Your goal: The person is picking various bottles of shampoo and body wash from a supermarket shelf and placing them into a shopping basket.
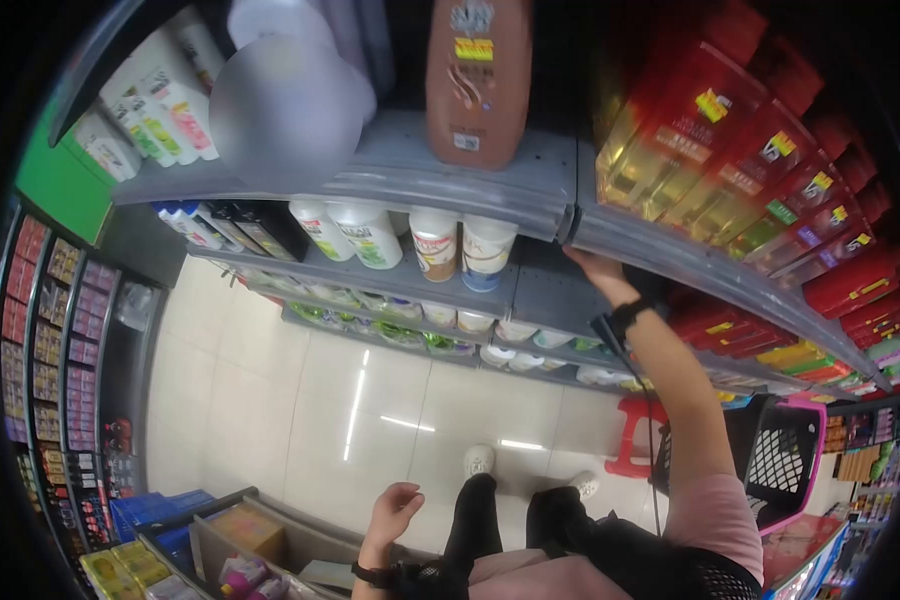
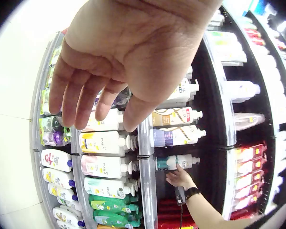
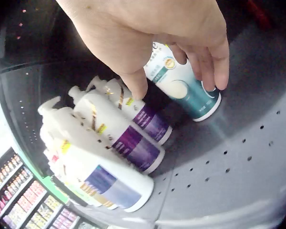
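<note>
My right hand [image 1: 597, 272] reaches under the upper shelf onto the deck below. In the right wrist view its thumb and fingers are round a white and teal bottle [image 3: 193, 95], which stands on the dark perforated shelf [image 3: 248, 138]. White pump bottles with purple labels [image 3: 133, 140] stand beside it. The left wrist view shows the same teal bottle [image 2: 168, 162] with the right hand at its side. My left hand [image 1: 395, 512] hangs in the air over the floor, holding nothing, its fingers loosely extended.
A brown bottle [image 1: 478, 90] and red gift boxes [image 1: 710, 110] stand on the upper shelf. Lower shelves hold more shampoo bottles [image 2: 105, 167]. A red stool [image 1: 630, 440] and a black basket with a pink rim [image 1: 818, 450] are at the right. A bin [image 1: 290, 545] stands at the lower left.
</note>
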Demonstrator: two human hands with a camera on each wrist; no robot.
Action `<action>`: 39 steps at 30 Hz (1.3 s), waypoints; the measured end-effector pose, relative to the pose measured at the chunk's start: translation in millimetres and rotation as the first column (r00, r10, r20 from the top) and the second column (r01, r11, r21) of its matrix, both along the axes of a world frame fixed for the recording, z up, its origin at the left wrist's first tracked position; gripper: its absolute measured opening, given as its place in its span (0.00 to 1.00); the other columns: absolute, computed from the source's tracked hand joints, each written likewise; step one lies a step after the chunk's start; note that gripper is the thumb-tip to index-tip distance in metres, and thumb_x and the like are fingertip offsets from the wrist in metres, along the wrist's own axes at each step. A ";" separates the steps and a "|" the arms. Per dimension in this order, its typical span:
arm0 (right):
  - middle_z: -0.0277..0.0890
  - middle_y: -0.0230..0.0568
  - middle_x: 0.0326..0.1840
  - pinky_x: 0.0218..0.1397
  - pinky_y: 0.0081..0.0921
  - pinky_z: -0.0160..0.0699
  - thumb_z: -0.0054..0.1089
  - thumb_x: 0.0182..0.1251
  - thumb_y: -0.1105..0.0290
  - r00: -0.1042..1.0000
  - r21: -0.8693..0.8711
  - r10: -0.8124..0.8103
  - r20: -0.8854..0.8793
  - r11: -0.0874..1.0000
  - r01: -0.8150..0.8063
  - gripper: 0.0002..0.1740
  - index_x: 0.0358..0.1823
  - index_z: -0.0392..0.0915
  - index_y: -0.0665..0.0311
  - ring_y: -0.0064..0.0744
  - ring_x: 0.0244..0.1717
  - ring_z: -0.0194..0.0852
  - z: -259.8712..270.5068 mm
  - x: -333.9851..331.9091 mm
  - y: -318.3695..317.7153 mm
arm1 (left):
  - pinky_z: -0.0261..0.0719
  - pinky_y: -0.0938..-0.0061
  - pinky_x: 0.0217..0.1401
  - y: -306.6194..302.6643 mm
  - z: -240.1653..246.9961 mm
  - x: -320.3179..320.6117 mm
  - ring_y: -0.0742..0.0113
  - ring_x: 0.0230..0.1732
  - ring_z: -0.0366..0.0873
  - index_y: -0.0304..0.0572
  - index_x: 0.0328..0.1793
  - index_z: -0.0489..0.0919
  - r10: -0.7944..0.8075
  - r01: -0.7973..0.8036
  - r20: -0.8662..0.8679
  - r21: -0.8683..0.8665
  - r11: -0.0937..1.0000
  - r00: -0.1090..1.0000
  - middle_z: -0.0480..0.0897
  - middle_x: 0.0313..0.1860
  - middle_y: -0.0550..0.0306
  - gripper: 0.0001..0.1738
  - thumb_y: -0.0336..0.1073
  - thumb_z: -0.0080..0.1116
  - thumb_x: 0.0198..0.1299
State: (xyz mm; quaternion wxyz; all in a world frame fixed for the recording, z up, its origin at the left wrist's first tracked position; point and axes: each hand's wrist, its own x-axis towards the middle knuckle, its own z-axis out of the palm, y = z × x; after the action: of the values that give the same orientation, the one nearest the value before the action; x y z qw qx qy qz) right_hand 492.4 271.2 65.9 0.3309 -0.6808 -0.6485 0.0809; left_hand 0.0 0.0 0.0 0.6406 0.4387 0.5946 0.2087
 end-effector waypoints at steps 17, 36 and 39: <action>0.74 0.51 0.54 0.57 0.30 0.71 0.81 0.36 0.61 0.844 -0.084 -0.245 -0.478 0.969 0.234 0.45 0.57 0.66 0.69 0.42 0.56 0.74 49.4 -168.0 22.3 | 0.79 0.76 0.42 108.9 89.3 39.7 0.69 0.39 0.80 0.36 0.50 0.76 -0.104 0.090 0.014 0.384 0.919 0.994 0.83 0.36 0.54 0.16 0.36 0.63 0.59; 0.68 0.44 0.61 0.63 0.31 0.68 0.81 0.31 0.73 0.818 0.044 -0.022 -0.574 0.997 0.058 0.48 0.59 0.62 0.64 0.36 0.60 0.68 158.5 -118.4 -277.1 | 0.73 0.63 0.56 318.0 109.9 173.4 0.52 0.53 0.76 0.34 0.61 0.64 0.192 -0.066 -0.080 0.756 0.651 0.978 0.76 0.52 0.43 0.44 0.34 0.75 0.35; 0.69 0.44 0.59 0.62 0.31 0.69 0.83 0.29 0.71 0.810 -0.001 -0.162 -0.564 0.981 0.196 0.49 0.58 0.63 0.65 0.35 0.59 0.68 166.6 -104.6 -319.6 | 0.69 0.61 0.59 354.3 95.6 205.1 0.45 0.56 0.72 0.30 0.60 0.64 0.340 -0.040 -0.199 0.810 0.584 0.919 0.73 0.54 0.38 0.49 0.38 0.79 0.29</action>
State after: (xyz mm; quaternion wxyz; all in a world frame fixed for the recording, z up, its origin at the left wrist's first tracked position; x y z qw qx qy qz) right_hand 387.8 -48.4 232.5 0.5320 -0.6751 -0.4576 0.2274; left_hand 205.1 354.3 95.6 0.2422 0.6375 0.5834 0.4410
